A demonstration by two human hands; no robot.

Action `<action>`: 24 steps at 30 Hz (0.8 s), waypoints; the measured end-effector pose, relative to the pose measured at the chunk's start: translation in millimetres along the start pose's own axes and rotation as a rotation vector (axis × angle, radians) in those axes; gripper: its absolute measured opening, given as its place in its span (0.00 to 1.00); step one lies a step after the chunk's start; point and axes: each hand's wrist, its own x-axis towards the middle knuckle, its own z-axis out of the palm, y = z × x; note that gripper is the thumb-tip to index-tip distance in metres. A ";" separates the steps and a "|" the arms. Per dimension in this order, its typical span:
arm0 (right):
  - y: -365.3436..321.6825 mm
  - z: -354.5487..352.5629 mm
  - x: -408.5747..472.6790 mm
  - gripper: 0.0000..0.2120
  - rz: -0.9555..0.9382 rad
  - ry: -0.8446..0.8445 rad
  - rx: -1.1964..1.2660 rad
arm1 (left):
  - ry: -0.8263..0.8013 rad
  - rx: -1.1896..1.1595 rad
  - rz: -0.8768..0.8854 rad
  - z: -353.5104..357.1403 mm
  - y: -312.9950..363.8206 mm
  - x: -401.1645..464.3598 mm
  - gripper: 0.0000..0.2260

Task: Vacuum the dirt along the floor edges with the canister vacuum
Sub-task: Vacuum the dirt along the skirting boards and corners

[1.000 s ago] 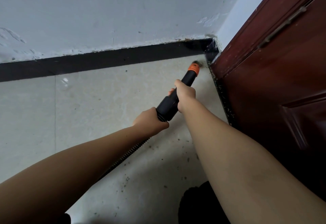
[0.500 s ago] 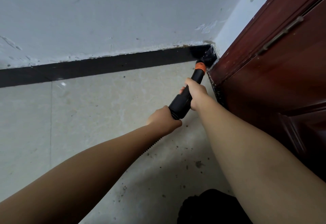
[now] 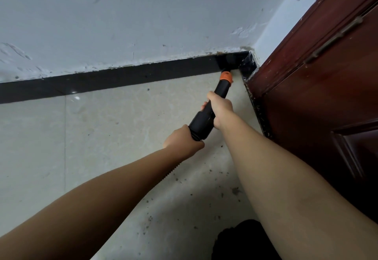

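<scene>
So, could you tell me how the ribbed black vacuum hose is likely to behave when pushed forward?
The ribbed black vacuum hose looks corrugated, so it probably flexes rather than pushes. The left hand grips its end; the right hand likely steers the stiffer black nozzle tube.

My left forearm covers most of the ribbed hose; the nozzle tip vanishes against the black skirting.

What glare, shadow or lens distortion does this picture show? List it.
Head view: a small bright glint sits on the black skirting and the floor tile beside it. The corner past the nozzle's orange collar is dark, so the nozzle tip is hard to see. The wide-angle lens enlarges both forearms toward the frame edge. The right hand and left hand look sharp.
</scene>
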 end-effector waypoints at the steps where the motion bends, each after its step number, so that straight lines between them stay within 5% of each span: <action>1: 4.9 5.2 -3.5 0.06 -0.003 -0.012 -0.002 | 0.000 -0.006 -0.016 -0.2 -6.7 -3.8 0.12; 24: 19.0 2.7 -12.5 0.08 -0.020 0.066 0.011 | -0.030 -0.037 -0.006 9.2 -19.0 -8.9 0.12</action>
